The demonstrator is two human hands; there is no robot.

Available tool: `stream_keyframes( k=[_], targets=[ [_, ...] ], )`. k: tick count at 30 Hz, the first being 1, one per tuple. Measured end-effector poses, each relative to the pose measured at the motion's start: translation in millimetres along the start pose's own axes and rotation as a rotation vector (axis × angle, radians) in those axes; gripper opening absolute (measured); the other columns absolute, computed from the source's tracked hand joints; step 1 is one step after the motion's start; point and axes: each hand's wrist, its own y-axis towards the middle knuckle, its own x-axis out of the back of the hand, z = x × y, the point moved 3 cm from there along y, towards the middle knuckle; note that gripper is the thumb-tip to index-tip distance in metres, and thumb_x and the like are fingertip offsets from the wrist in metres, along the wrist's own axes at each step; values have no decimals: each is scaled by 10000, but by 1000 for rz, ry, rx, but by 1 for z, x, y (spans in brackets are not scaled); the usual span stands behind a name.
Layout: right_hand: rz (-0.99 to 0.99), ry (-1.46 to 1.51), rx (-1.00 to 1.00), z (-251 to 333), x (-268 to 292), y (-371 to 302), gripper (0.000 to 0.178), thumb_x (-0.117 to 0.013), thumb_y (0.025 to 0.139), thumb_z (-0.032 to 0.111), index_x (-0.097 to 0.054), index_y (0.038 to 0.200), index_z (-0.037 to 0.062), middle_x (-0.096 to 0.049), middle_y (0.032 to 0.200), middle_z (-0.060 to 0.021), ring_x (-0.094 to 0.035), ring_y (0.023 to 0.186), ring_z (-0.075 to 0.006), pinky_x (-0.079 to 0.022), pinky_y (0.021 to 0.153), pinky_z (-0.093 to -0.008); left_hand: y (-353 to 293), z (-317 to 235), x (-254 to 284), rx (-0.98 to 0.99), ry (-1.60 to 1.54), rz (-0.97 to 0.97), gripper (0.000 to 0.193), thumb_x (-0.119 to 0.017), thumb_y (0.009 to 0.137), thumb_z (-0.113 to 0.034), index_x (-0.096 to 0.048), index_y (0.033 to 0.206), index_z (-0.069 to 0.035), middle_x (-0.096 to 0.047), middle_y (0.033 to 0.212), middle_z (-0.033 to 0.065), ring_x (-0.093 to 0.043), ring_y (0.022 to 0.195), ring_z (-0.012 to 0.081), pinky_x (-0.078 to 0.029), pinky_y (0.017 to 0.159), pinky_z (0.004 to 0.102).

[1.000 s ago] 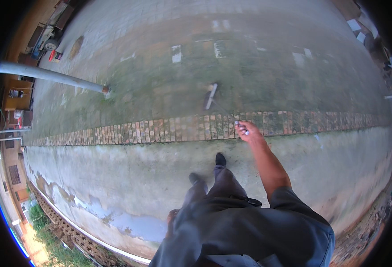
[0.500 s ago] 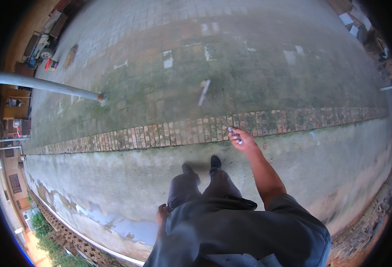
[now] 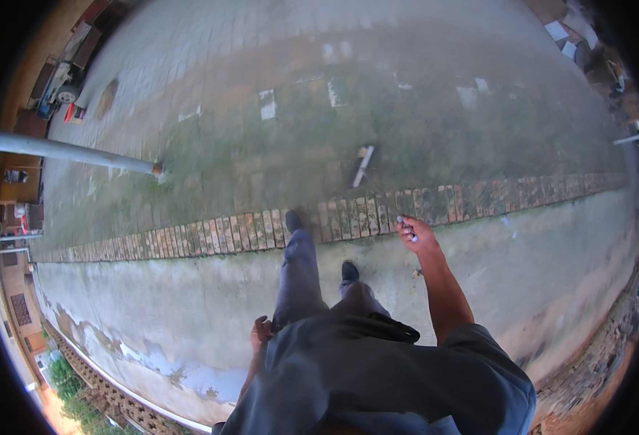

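Note:
My right hand (image 3: 417, 235) is closed around the pale handle of a paint roller, out in front of my right side. A thin rod runs from the handle to the white roller head (image 3: 363, 166), which is ahead and to the left of the hand, over the mossy paving. Whether the head touches the ground, I cannot tell. My left hand (image 3: 261, 332) hangs low beside my left thigh, its fingers loosely curled and apart, with nothing visible in it.
A brick strip (image 3: 243, 230) crosses ahead, between the concrete (image 3: 189, 293) I walk on and the paved yard (image 3: 225, 167). A pale pole (image 3: 73, 152) stands at left. Farther left are a red bucket (image 3: 70, 113) and a wheeled vehicle (image 3: 66, 94).
My left foot has stepped forward onto the brick strip. My right hand and the paint roller have moved right and a little nearer. The left hand still hangs by my thigh.

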Motion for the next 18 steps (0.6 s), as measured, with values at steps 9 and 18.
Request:
stream_keyframes(
  k=[9, 18],
  targets=[
    [151, 5, -117, -42, -112, 43, 115, -547, 848, 94, -543, 958, 128, -525, 722, -46, -442, 521, -93, -313, 384, -203, 73, 37, 25, 215, 255, 106, 291, -604, 730, -263, -602, 985, -123, -540, 1147, 82, -527, 1054, 279, -451, 859, 394],
    [109, -413, -277, -89, -210, 146, 88, -526, 860, 91, -504, 945, 90, -486, 704, -42, -392, 487, -58, -261, 358, -178, 139, 20, 47, 152, 379, 174, 187, -614, 710, -238, -615, 849, -113, -557, 1112, 63, -552, 1004, 258, -483, 794, 380]
  ],
)
